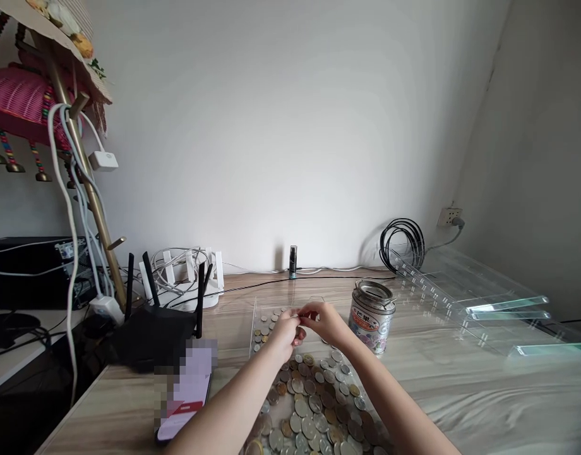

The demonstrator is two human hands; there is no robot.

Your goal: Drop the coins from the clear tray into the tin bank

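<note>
My left hand [287, 333] and my right hand [323, 321] meet over a clear plastic tray [253, 316], their fingers pinched together at the tips. Whatever is between the fingertips is too small and covered to make out. Small coins [264, 318] lie spaced out in the tray's left part, beside my left hand. Closer to me, under and between my forearms, spreads a heap of silver and brown coins [308, 427]. A round metal tin [372, 323] with a slot in its lid and a printed label stands upright to the right of my right hand.
A phone [189, 401] lies left of my left forearm, near a black router [151, 338] and a white router [196, 294]. Clear acrylic panels [480, 316] rest at the right. A small dark bottle [293, 262] and coiled black cable [402, 245] are by the wall.
</note>
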